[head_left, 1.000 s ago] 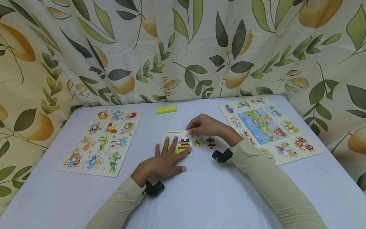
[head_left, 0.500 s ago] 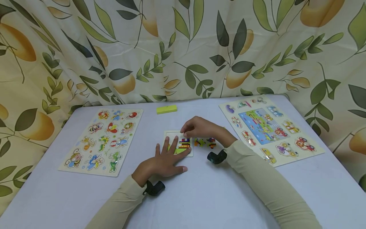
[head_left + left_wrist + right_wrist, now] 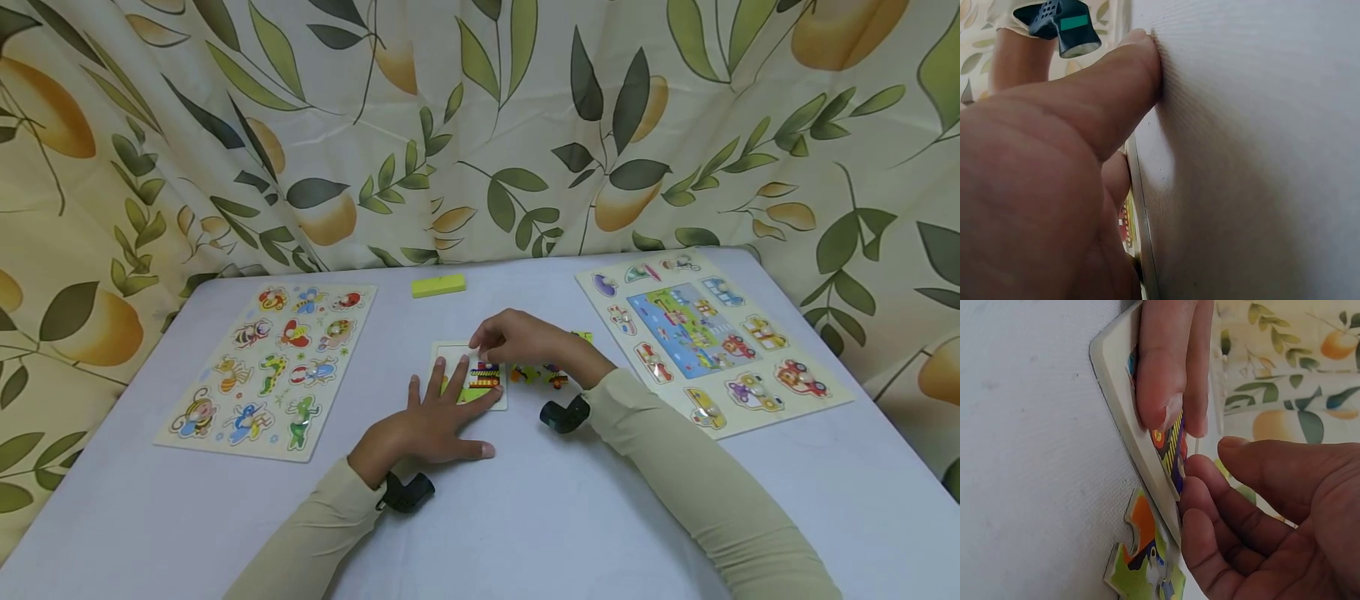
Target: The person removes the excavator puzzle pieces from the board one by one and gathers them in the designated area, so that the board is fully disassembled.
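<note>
My left hand (image 3: 423, 425) lies spread on a small puzzle board (image 3: 498, 403), its fingers across the left and middle of it. A train picture (image 3: 483, 375) shows between the fingers; the rest is covered. In the left wrist view the thumb (image 3: 1119, 81) rests on the cloth beside the board. My right hand (image 3: 525, 337) reaches over the upper part of the board. In the right wrist view its fingers (image 3: 1200, 503) are bent beside the train piece (image 3: 1175, 456), and the thumb stands apart from them with no piece showing between. Loose jigsaw pieces (image 3: 1141, 569) lie along the board's right edge.
An insect puzzle board (image 3: 262, 375) lies at the left and a vehicle puzzle board (image 3: 678, 408) at the right. Towards the back sits a yellow block (image 3: 438, 286). A white cloth (image 3: 517, 533) covers the table, with a leaf-patterned curtain (image 3: 495, 125) behind.
My right hand has moved left from the board's right edge to over its upper part. A yellow-green piece now shows behind the right wrist. My left hand has stayed in place.
</note>
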The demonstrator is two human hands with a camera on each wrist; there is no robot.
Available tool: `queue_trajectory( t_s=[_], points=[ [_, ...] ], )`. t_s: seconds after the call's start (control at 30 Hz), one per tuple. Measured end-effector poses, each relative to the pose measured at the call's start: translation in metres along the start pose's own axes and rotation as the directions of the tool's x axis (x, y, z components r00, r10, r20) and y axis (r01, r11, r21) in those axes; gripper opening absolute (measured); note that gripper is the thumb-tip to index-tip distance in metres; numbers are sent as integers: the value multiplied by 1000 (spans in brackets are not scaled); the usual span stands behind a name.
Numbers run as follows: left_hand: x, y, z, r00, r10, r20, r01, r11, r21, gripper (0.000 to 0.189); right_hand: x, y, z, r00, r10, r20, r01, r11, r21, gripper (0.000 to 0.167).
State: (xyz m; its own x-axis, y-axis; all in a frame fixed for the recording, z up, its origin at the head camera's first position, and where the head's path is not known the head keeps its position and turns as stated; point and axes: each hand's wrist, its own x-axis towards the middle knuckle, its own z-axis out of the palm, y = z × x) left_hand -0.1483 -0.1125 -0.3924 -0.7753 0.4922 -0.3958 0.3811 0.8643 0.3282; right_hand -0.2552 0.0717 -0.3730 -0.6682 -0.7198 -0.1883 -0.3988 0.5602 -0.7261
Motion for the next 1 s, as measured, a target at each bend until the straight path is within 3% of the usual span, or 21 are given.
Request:
queue_trajectory(
  t_s=[1.0],
  points=[
    [0,1,1,1000,-20,3,20,1000,14,76,-1,-4,2,999,-19,33,20,999,-32,10]
  ],
)
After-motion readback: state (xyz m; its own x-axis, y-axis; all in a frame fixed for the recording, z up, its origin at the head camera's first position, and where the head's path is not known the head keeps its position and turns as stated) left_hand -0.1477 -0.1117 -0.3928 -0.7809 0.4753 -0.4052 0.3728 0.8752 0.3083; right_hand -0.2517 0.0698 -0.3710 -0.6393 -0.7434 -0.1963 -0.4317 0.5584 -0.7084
